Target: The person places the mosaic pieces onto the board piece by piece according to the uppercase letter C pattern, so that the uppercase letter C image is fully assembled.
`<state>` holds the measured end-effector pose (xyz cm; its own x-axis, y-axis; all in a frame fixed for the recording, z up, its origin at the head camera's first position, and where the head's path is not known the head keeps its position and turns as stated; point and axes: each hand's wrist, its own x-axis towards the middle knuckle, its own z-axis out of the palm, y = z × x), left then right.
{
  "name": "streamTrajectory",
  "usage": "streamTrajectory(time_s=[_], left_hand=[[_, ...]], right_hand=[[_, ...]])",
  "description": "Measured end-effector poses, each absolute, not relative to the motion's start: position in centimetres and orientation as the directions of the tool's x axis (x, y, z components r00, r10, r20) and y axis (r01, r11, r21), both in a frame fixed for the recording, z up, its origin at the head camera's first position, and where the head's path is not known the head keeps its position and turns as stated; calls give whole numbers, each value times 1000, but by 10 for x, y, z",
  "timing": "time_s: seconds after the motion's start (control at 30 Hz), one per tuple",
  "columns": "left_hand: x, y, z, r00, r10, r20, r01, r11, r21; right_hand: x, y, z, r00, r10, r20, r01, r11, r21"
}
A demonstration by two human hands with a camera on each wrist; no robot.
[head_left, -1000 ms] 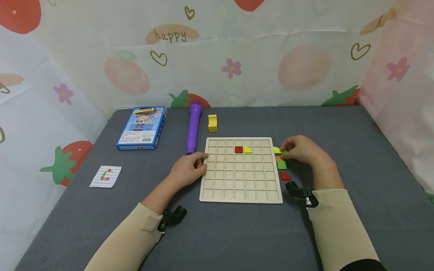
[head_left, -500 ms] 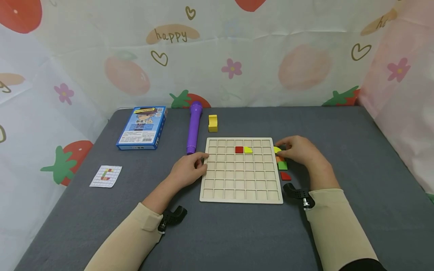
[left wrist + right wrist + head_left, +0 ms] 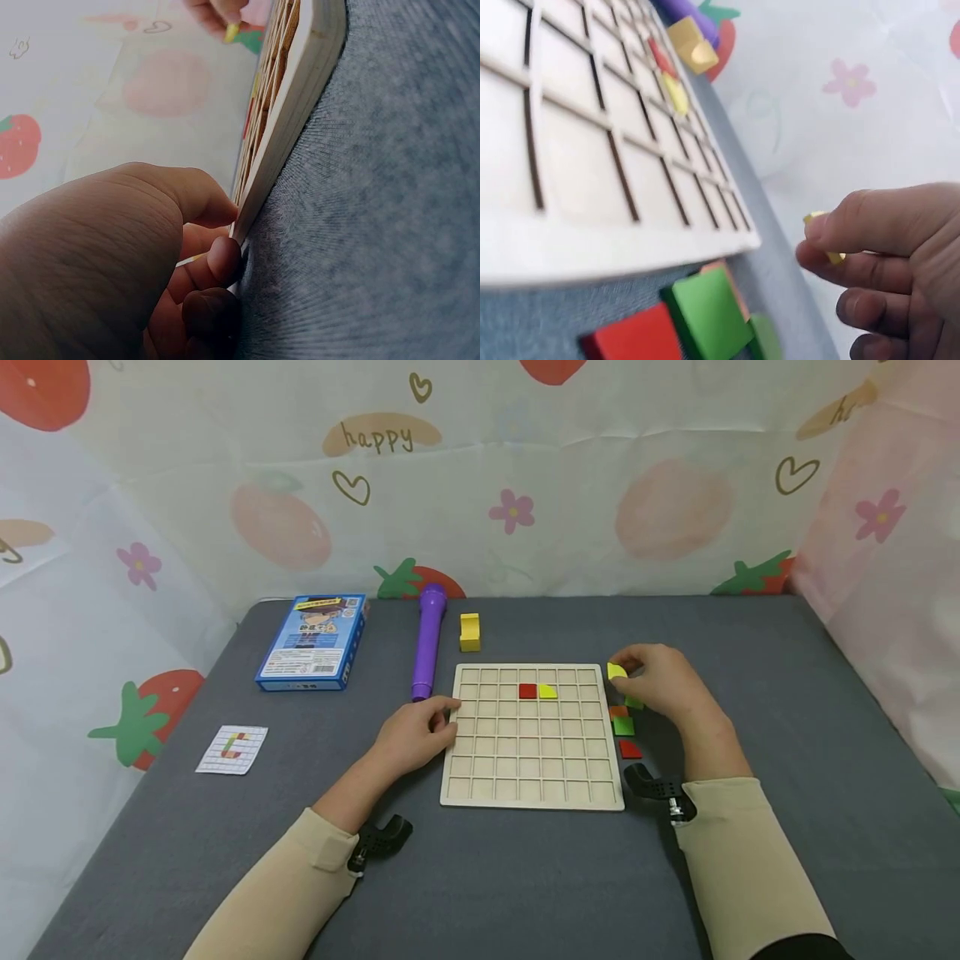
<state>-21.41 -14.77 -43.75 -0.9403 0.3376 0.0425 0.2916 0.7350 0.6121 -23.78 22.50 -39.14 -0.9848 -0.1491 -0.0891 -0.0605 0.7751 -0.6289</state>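
Pale printed cloth forms the backdrop, "happy" readable upon it; another word toward its right side is incomplete. Grey fabric covers the desk. Mid-desk lies the grid board, probably central so both hands reach it easily. Near the desk's far left corner sits the blue box, likely set aside; it bears a barcode and print too small to read, and no brand is legible. Between box and board, the purple rod points toward the desk's far edge.

Against the board's left edge, the left hand holds with thumb and bent fingers, seemingly to steady it; whether any finger goes beneath, I cannot tell. Beside the board's far right corner, the right hand pinches a lifted yellow piece between thumb and finger, leaving most of it exposed.

Toward the desk's left edge lies the card, its coloured squares resembling a C, perhaps kept visible beyond the arm. Past the board's far edge stands the yellow block. Along its right edge, presumably for easy reach, lie green, orange and red loose pieces. Smallest, side by side in the board's second row, are a red square and a yellow tile.
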Motion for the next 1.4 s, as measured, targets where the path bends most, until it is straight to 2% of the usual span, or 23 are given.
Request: streamTrajectory(time_s=[0.23,0.53,0.87,1.13,1.4], left_hand=[[-214,-148,-437,-940,339,41,291,735,613],[-214,-148,-437,-938,344,41,296,735,609],[-214,-147,-436,-938,344,45,298,731,613],[-214,-146,-437,-938,345,41,297,734,610],[-214,-147,-436,-941,335,38,287,735,614]], right_hand=[[-233,220,-381,-990,-137,-33,-81,745,-662],[-236,215,-388,-993,-115,-18,-80,786,-614],[-237,207,-389,-995,-79,-56,-5,622,-783],[-233,200,-380,-987,-138,-82,2,500,-866],[-231,196,-359,-992,-117,-51,-25,569,-822]])
